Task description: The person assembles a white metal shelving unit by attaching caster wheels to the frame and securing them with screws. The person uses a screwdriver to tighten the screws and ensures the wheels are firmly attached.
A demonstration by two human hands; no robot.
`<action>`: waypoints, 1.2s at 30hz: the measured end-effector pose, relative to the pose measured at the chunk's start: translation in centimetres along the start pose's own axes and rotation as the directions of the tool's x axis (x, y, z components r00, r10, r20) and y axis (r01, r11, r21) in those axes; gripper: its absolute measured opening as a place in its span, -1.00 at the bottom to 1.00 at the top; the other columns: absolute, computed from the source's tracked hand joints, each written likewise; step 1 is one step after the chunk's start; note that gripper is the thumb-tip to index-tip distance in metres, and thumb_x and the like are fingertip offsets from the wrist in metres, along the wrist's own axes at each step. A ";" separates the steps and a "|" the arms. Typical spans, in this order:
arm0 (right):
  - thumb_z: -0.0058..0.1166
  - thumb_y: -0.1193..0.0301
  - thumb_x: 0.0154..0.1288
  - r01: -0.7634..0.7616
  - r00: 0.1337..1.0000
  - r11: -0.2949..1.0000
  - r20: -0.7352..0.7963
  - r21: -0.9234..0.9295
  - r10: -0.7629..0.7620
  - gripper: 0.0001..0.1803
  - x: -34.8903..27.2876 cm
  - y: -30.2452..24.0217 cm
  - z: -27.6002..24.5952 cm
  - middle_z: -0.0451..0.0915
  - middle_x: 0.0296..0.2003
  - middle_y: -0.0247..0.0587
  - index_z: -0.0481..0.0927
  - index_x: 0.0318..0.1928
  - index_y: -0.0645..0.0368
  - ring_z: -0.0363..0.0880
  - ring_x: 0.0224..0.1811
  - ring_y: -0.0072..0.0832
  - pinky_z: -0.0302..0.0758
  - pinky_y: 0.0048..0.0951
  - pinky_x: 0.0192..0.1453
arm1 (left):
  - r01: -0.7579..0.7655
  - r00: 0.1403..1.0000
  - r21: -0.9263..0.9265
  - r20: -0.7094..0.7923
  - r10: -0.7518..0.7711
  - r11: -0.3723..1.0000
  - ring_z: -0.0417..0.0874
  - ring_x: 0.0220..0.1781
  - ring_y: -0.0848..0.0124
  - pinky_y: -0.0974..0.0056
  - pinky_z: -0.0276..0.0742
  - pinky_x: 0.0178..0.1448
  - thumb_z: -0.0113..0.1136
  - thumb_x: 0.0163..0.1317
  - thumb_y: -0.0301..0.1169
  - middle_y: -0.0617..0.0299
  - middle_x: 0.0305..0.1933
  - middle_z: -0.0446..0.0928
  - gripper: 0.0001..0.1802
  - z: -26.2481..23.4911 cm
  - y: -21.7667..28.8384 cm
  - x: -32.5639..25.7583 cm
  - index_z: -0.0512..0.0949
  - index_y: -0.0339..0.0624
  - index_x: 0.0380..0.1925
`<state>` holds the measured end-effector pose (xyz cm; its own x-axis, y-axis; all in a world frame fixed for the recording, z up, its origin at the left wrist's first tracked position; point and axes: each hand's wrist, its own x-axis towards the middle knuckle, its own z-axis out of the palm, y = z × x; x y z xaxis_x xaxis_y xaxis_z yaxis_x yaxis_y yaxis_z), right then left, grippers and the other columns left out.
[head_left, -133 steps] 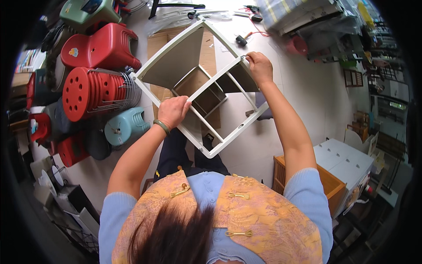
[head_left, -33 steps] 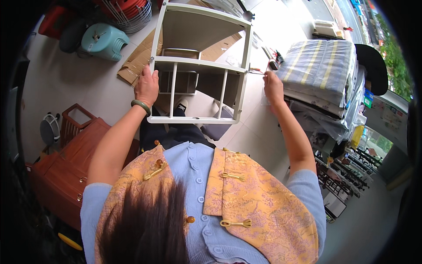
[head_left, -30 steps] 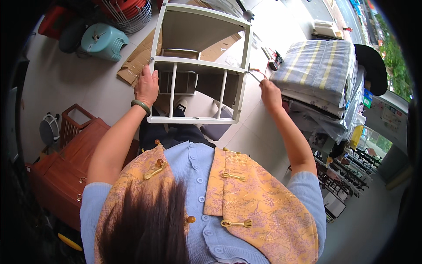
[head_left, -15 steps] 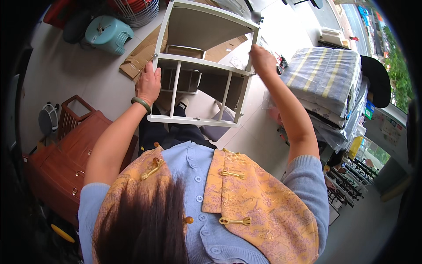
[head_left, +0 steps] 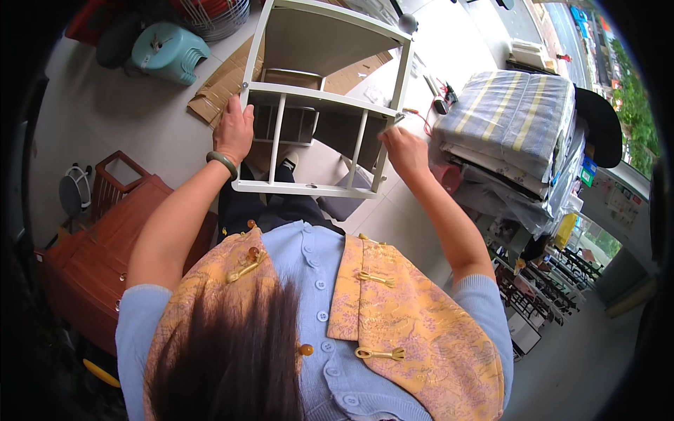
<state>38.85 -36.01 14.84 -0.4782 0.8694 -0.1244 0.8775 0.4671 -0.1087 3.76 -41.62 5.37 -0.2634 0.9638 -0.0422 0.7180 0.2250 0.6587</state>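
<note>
A white metal-framed rack (head_left: 314, 188) with grey-brown panels and two thin upright rods stands in front of me. My left hand (head_left: 234, 131) grips its left side just below the corner joint, a green bangle around the wrist. At the right joint, my right hand (head_left: 406, 149) is closed in a pinch on a small thin metal tool (head_left: 400, 118) that looks like a hex key. The tool's end sits by the frame's right post; part of it is blurred and covered by the fingers.
Flattened cardboard (head_left: 214, 95) lies under the rack. A teal stool (head_left: 168, 52) stands at the far left, and a reddish-brown wooden cabinet (head_left: 105, 259) nearer. To the right are stacked, plastic-wrapped checked cushions (head_left: 505, 116) and tools (head_left: 442, 104) on the floor.
My right hand has swung down and toward me around the right joint, from above it to below it. The left hand keeps its hold; the rack has barely shifted.
</note>
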 end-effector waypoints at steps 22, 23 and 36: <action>0.20 0.28 0.14 -0.101 0.992 0.994 -0.069 0.029 0.103 -0.76 -0.9 0.1 0.7 0.56 -0.49 -0.17 0.45 -0.45 0.13 0.58 -0.46 -0.15 0.48 -0.21 -0.39 | -0.024 0.999 -0.059 -0.044 0.021 0.998 0.49 -0.12 -0.19 -0.07 0.41 -0.07 -0.10 0.38 -0.24 -0.24 -0.14 0.48 -0.65 0.0 0.3 -0.1 0.28 -0.27 -0.01; 0.23 0.24 0.12 -0.094 0.993 0.996 -0.070 -0.002 0.093 -0.72 0.8 -0.5 0.3 0.56 -0.50 -0.17 0.43 -0.48 0.13 0.58 -0.47 -0.14 0.48 -0.22 -0.41 | -0.020 0.999 -0.054 -0.042 0.017 0.998 0.49 -0.12 -0.19 -0.07 0.41 -0.08 -0.10 0.38 -0.24 -0.24 -0.14 0.48 -0.66 0.0 0.2 -0.1 0.28 -0.27 -0.01; 0.09 0.26 0.25 -0.461 0.864 0.842 -0.074 0.280 0.497 -0.72 1.3 10.4 2.0 0.57 -0.47 0.04 0.54 -0.40 0.26 0.56 -0.34 0.00 0.46 -0.12 -0.23 | -0.009 1.000 -0.041 -0.029 0.008 0.999 0.49 -0.11 -0.19 -0.06 0.42 -0.07 -0.09 0.38 -0.24 -0.24 -0.13 0.49 -0.64 0.2 0.1 -0.1 0.28 -0.27 0.03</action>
<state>47.24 -30.33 11.60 0.0257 0.9957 -0.0890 0.9492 -0.0523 -0.3104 3.94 -41.67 5.30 -0.2761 0.9610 -0.0150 0.6937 0.2100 0.6890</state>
